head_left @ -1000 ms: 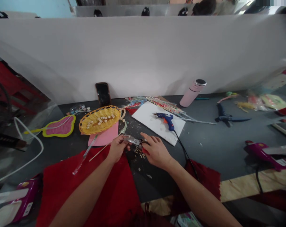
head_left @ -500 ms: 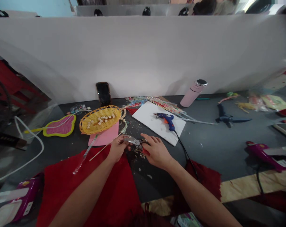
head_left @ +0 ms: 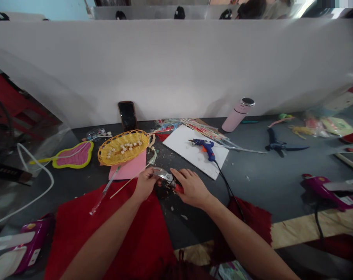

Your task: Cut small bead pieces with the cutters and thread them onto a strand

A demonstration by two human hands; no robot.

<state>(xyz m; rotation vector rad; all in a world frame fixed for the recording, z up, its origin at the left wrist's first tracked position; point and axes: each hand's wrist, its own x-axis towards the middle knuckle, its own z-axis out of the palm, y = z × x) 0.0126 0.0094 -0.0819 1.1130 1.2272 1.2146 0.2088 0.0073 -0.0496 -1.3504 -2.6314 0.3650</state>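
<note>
My right hand (head_left: 193,187) is wrapped round the red handle of metal cutters (head_left: 165,175), whose blades point left. My left hand (head_left: 145,182) is closed in a pinch at the blade end. A thin wooden stick (head_left: 122,189) runs from near my left fingers down to the left; whether they hold it is hard to tell. Small pale bits lie on the dark table (head_left: 176,229) under the cutters. Behind my left hand are a yellow basket (head_left: 120,149) with several pale pieces in it and a pink paper (head_left: 129,168).
A blue glue gun (head_left: 205,148) lies on a white board (head_left: 179,142), its cord running toward me. A pink bottle (head_left: 236,116) and a phone (head_left: 127,115) stand by the partition. Red cloth (head_left: 135,237) spreads at front left. Purple devices (head_left: 328,190) sit at both sides.
The right fingers have shifted slightly left and closed further over the handle, and more of the blades and red handle shows. The left hand has barely moved.
</note>
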